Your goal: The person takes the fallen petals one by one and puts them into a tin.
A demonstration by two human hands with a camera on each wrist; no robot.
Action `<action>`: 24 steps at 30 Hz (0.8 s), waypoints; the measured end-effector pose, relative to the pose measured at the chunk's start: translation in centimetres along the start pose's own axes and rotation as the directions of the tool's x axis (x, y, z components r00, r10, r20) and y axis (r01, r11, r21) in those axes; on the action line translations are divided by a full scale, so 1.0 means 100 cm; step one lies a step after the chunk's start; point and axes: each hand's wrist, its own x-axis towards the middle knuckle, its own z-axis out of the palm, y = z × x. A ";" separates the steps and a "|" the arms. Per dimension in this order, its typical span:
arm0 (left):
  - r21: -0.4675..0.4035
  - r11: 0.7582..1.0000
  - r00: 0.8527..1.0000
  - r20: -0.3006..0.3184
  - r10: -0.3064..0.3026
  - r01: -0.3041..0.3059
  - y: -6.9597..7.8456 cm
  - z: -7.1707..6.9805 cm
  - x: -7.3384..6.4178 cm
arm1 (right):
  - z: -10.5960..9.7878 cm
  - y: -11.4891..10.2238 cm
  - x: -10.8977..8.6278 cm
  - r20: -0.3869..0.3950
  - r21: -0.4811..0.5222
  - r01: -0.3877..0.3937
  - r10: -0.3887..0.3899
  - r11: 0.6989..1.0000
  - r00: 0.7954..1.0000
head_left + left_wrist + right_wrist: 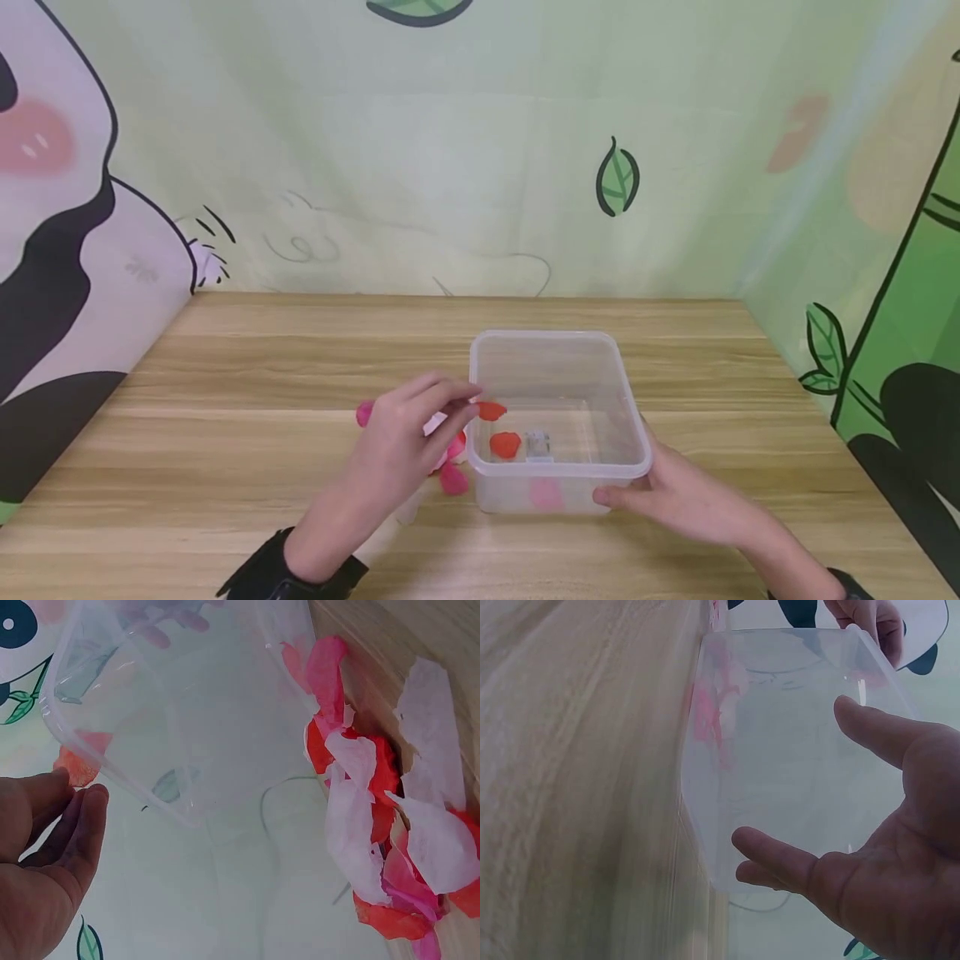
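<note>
In the head view, my left hand [408,433] is at the left rim of a clear plastic box [558,471]. Its thumb and fingers pinch a red petal [80,766], which the left wrist view shows by the box rim. Another red petal [505,445] lies inside the box, and a pink petal [546,494] shows through its front wall. My right hand [686,492] rests against the box's right side near the front corner; thumb and fingers look spread and fairly straight in the right wrist view. Beneath my left hand lies a pile of petals [352,817], partly hidden in the head view.
The box stands on a wood-grain table [300,342]. Behind the table hangs a pale green backdrop [420,167] with drawn leaves. A panda drawing [142,250] covers the left side. Red, pink and white petals lie left of the box.
</note>
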 end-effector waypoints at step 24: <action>0.282 0.895 0.868 0.267 -0.420 0.346 -0.024 -0.014 -0.005 | 0.000 -0.001 -0.001 -0.001 -0.021 0.021 -0.021 1.000 1.000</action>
